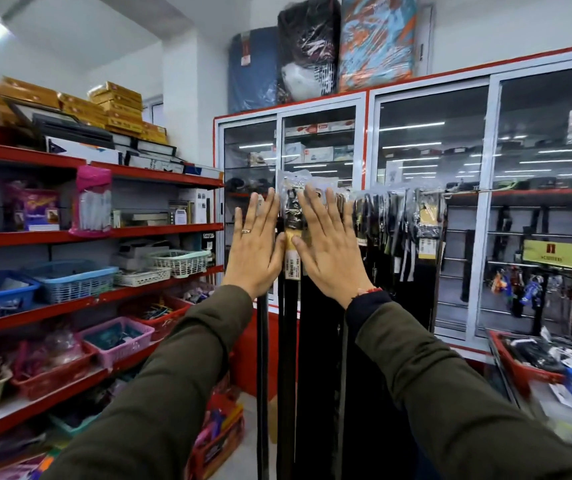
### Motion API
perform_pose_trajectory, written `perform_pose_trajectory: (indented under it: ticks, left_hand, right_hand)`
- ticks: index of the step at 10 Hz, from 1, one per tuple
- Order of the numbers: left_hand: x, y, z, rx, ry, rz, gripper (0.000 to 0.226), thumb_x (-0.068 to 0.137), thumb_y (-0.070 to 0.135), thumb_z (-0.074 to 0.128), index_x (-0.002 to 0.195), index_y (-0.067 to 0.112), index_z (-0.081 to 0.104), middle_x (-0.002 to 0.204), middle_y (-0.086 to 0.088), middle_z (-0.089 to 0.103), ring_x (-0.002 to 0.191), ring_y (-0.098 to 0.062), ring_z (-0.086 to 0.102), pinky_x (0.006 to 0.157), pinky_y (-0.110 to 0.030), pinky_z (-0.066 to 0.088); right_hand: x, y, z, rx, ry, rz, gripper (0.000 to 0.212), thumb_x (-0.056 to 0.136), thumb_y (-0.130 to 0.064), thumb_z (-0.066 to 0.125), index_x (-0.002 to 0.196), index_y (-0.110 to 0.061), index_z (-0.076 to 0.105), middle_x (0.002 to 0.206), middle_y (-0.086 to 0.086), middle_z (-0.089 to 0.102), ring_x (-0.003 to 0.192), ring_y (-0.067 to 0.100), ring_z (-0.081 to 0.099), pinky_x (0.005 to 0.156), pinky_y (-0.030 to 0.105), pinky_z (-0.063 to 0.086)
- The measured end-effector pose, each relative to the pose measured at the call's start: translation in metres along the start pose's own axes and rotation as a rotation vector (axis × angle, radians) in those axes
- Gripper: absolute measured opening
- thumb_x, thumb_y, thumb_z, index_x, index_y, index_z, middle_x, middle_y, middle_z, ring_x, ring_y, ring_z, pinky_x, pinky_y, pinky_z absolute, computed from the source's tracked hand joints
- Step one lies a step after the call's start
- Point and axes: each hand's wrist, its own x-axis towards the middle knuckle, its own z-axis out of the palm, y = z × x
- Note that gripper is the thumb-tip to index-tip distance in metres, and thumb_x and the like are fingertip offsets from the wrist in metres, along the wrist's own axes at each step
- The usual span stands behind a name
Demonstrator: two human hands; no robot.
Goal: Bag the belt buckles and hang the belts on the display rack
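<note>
Several dark belts (315, 341) hang straight down from a display rack (464, 192) in front of a glass cabinet, their buckles wrapped in clear plastic bags (395, 206). My left hand (255, 245) and my right hand (326, 244) are raised flat, palms forward, fingers spread, on either side of one bagged buckle with a yellow tag (292, 242). Both thumbs touch its edges. Neither hand grips anything. A ring sits on my left hand.
Red shelves (160, 178) with baskets and boxes run along the left. A glass-door cabinet (429, 168) stands behind the rack. A red basket (519, 368) of goods is at the right. Another red basket (218, 441) sits on the floor.
</note>
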Motion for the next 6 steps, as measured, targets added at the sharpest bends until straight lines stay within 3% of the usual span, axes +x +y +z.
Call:
perform_pose_trajectory:
  ticks: [3, 5, 6]
  left_hand:
    - [0.006, 0.003, 0.025, -0.052, -0.158, -0.025, 0.063, 0.106, 0.028, 0.033, 0.161, 0.016, 0.003, 0.17, 0.001, 0.001, 0.158, -0.018, -0.006, 0.129, -0.044, 0.001]
    - [-0.009, 0.021, 0.024, 0.03, -0.052, -0.077, 0.067, 0.104, 0.032, 0.031, 0.16, 0.014, 0.002, 0.171, -0.002, -0.002, 0.158, -0.02, -0.005, 0.128, -0.048, -0.001]
    - [-0.014, 0.041, 0.023, 0.066, 0.047, -0.071, 0.069, 0.102, 0.037, 0.03, 0.16, 0.012, 0.003, 0.171, -0.007, 0.0, 0.158, -0.024, -0.003, 0.128, -0.05, -0.002]
  right_hand:
    - [0.0, 0.011, 0.012, -0.012, -0.174, 0.121, 0.069, 0.103, -0.047, 0.032, 0.162, -0.024, 0.003, 0.171, -0.003, -0.004, 0.159, 0.025, -0.006, 0.127, 0.055, 0.006]
    - [-0.015, 0.016, -0.013, -0.039, -0.226, 0.064, 0.069, 0.103, -0.047, 0.033, 0.162, -0.025, 0.003, 0.171, -0.004, -0.002, 0.159, 0.023, -0.005, 0.127, 0.055, 0.008]
    - [-0.026, 0.029, -0.053, 0.067, -0.112, 0.181, 0.069, 0.104, -0.051, 0.03, 0.161, -0.022, 0.003, 0.171, -0.001, 0.001, 0.159, 0.019, 0.0, 0.128, 0.053, 0.013]
